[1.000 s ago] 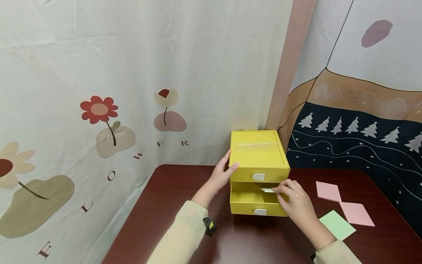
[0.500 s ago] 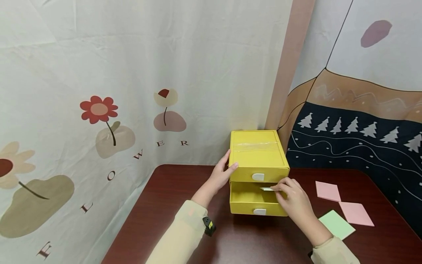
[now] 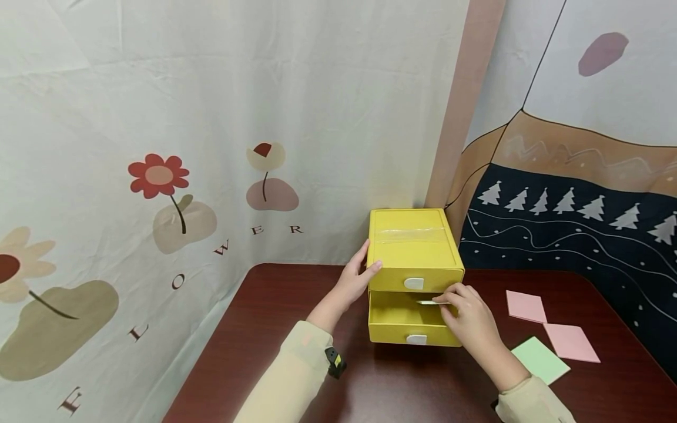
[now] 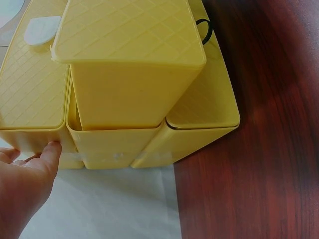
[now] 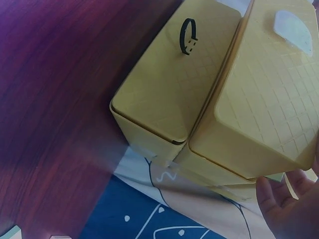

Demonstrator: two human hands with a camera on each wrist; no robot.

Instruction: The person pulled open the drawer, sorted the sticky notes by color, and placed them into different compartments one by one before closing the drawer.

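Observation:
A yellow drawer unit (image 3: 415,238) stands on the dark red table, its middle drawer (image 3: 391,332) pulled out. My left hand (image 3: 353,281) rests against the unit's upper left side, fingers along the wall and thumb at the front corner; the left wrist view shows the fingertips (image 4: 52,149) on that side wall. Over the open drawer, my right hand (image 3: 473,317) pinches a thin pale sticky-note pad (image 3: 431,302) between thumb and fingers, seen nearly edge-on. A green corner of it (image 5: 275,177) shows beside the drawer in the right wrist view; the rest is hidden.
Two pink square pads (image 3: 526,306) and a green square pad (image 3: 541,360) lie on the table (image 3: 391,388) to the right. The bottom drawer (image 5: 154,94) is pushed in and has a black loop handle (image 5: 188,37). A printed cloth (image 3: 317,117) hangs behind.
The pale pad in my right hand has tilted so that it shows thinner, edge-on. My right wrist has shifted slightly left; the left hand and the drawers stay put.

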